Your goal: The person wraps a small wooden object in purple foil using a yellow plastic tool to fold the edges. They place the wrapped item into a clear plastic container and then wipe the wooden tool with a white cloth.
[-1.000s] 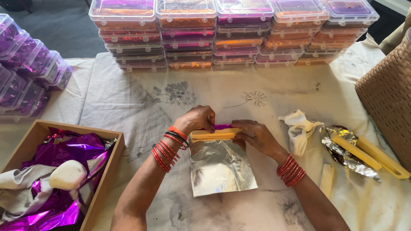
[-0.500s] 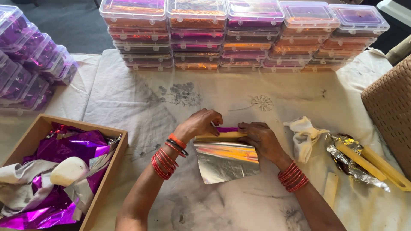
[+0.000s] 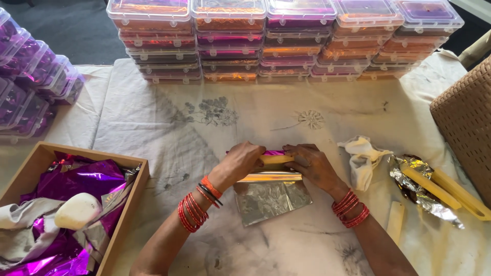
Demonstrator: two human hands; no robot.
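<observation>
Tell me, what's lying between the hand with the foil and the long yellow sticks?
A crumpled white cloth lies between the right hand and the yellow sticks, seen from the head camera.

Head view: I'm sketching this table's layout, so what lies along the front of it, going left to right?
Wooden tray → left hand → right hand → white cloth → crumpled foil → wicker basket.

Foil sheet (image 3: 271,198) between wooden tray (image 3: 134,190) left, basket (image 3: 463,116) right.
</observation>
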